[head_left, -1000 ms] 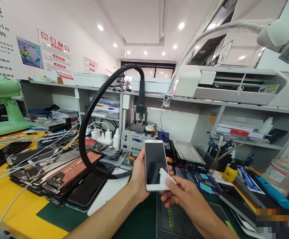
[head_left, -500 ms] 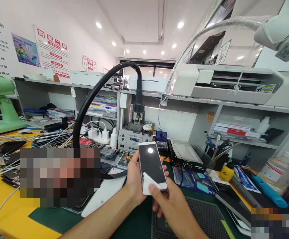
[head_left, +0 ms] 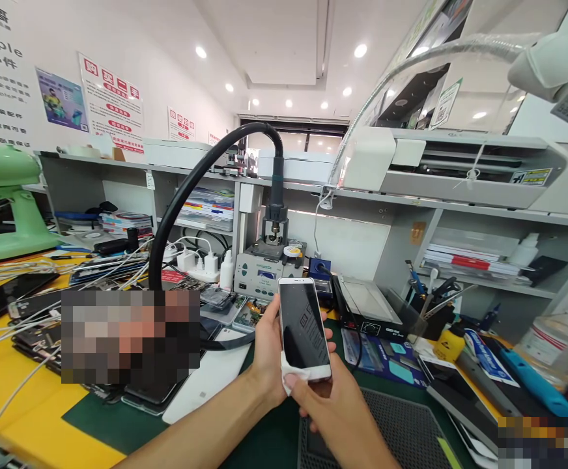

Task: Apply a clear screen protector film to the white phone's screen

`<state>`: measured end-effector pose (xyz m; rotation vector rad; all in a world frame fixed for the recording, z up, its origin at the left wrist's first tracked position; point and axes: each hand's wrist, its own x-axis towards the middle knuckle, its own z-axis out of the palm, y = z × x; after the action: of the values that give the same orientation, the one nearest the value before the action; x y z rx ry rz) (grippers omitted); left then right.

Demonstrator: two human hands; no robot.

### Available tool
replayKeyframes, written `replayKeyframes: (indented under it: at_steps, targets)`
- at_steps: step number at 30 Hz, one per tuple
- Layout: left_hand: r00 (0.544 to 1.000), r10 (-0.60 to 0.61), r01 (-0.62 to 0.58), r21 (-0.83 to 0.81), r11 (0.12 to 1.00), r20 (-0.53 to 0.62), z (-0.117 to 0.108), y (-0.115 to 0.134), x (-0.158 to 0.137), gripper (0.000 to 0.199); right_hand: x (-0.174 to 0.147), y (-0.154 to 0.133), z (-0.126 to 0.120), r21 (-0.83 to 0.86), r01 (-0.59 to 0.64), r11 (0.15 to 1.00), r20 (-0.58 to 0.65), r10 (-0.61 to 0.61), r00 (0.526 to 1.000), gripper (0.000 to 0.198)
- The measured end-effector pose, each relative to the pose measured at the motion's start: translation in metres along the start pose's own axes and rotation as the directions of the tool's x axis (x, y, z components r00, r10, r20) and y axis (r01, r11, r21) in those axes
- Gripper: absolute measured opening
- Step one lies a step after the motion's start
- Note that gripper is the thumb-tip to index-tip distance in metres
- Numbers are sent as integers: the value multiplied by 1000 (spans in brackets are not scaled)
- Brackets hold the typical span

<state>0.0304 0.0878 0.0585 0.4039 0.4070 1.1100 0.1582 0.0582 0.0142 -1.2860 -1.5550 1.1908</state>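
A white-framed smartphone [head_left: 305, 326] with a dark, reflective screen is held up over the bench. My left hand [head_left: 267, 355] wraps round its left side, and fingertips show past its right edge. At the phone's lower left corner, my right hand [head_left: 320, 397] pinches a white wipe [head_left: 290, 374] with thumb and fingers. The wipe lies against the bottom of the screen and partly covers that corner. Below the hands is a black perforated mat [head_left: 396, 426] on a green work mat [head_left: 245, 433].
Behind the phone stands a hot-air rework station [head_left: 259, 273] with a thick black hose [head_left: 167, 221]. A flat heating plate [head_left: 374, 303] is right of it. Phones, cables and parts crowd the left; a tool holder [head_left: 428, 303], yellow bottle [head_left: 449, 343] and clear jug [head_left: 555, 342] stand right.
My right thumb and the wipe have shifted slightly down along the phone's lower left corner, and the wipe is more bunched. The screen's reflection differs as the view turned a little left.
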Motion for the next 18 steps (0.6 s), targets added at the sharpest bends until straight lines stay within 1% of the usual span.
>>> replayKeyframes:
  at_steps: [2,5,8,10,12,13,15,16,18]
  targets:
    - [1000,9,-9,-13,1000,1,0,1,-1,80,-1,2,8,-5,13,1000,-37,-13,999,67]
    - [999,40,-40,10,999,9,0,3,-1,78,-2,-3,3,-21,32,999,-8,-33,999,66]
    - [998,55,-56,48,997,15,-1,7,-1,77,0,-12,-18,21,36,999,115,-38,993,63]
    - [999,47,-48,55,997,16,-1,8,-1,77,1,-18,-35,51,30,998,260,-43,965,59]
    - [999,35,-36,58,998,14,0,8,-1,75,3,-22,-50,57,21,998,352,-40,935,55]
    - [1000,25,-25,59,998,12,0,7,-1,73,3,-23,-56,39,29,999,380,-41,924,53]
    - [1000,3,-4,71,997,19,1,5,0,72,6,-22,-63,-23,49,999,360,-37,932,51]
    - [1000,-7,5,85,996,28,1,4,0,72,7,-21,-64,-62,57,996,316,-34,948,51]
    - [999,-22,16,117,993,48,1,0,1,70,12,-19,-66,-118,51,992,184,-28,982,52]
